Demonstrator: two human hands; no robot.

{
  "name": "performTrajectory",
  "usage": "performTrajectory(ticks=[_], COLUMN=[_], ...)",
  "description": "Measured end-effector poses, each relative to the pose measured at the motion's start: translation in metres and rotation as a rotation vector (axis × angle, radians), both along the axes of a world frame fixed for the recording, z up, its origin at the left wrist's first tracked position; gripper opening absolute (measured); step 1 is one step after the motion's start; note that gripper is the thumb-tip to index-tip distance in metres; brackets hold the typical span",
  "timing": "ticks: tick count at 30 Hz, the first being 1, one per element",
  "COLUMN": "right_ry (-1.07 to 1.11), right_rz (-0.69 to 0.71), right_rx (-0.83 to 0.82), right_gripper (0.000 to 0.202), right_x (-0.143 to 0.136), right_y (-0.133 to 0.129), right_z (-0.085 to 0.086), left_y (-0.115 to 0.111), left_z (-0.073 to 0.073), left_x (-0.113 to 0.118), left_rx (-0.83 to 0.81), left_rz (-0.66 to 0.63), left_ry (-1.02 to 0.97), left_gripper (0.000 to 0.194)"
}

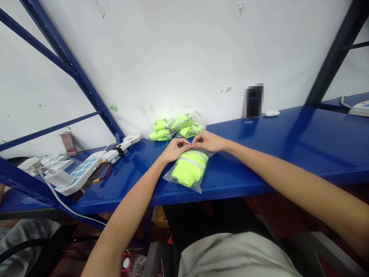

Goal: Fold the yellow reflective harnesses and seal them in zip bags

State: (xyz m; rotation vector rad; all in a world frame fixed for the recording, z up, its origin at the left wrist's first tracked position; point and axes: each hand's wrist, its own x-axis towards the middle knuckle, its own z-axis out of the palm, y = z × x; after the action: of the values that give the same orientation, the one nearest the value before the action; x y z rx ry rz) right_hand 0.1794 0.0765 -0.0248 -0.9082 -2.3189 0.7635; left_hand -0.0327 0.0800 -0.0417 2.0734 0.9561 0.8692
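Note:
A clear zip bag point(196, 187) lies near the front edge of the blue table, with a folded neon-yellow reflective vest point(188, 169) inside it. Its red-lined zip edge faces away from me. My left hand point(176, 149) pinches that edge from the left. From the right, my right hand point(208, 141) pinches the same edge, its fingertips almost touching those of the left. Just beyond my hands, against the wall, sit several more bagged neon-yellow bundles point(161, 129) with grey reflective stripes.
On the left are a white power strip point(83, 173), a white handheld fan point(131, 139) and a connector with red and black wires point(106, 173). A dark blurred object point(253, 102) and a small white case point(272, 113) stand back right. Blue shelf posts point(86, 86) rise left.

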Motion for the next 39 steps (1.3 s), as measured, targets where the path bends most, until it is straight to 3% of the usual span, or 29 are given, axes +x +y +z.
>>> performTrajectory(ticks=[10,20,28,39], right_ry=[-0.109,-0.04,-0.01,-0.033], right_rz=[0.035,0.01,0.038,0.03], right_rx=[0.11,0.079,0.025,-0.008], right_gripper=[0.03,0.026,0.026,0.029], right_x=[-0.003,0.009,0.014,0.013], right_y=[-0.004,0.007,0.01,0.011], right_z=[0.001,0.001,-0.002,-0.003], left_y=[-0.002,0.003,0.003,0.003], left_z=[0.0,-0.002,-0.001,-0.003], left_x=[0.004,0.002,-0.004,-0.005], left_rx=[-0.091,-0.258,-0.143,-0.105], left_rz=[-0.013,0.072,0.072,0.044], left_ry=[-0.034,-0.256,-0.038,-0.04], left_gripper=[0.026,0.016,0.033,0.033])
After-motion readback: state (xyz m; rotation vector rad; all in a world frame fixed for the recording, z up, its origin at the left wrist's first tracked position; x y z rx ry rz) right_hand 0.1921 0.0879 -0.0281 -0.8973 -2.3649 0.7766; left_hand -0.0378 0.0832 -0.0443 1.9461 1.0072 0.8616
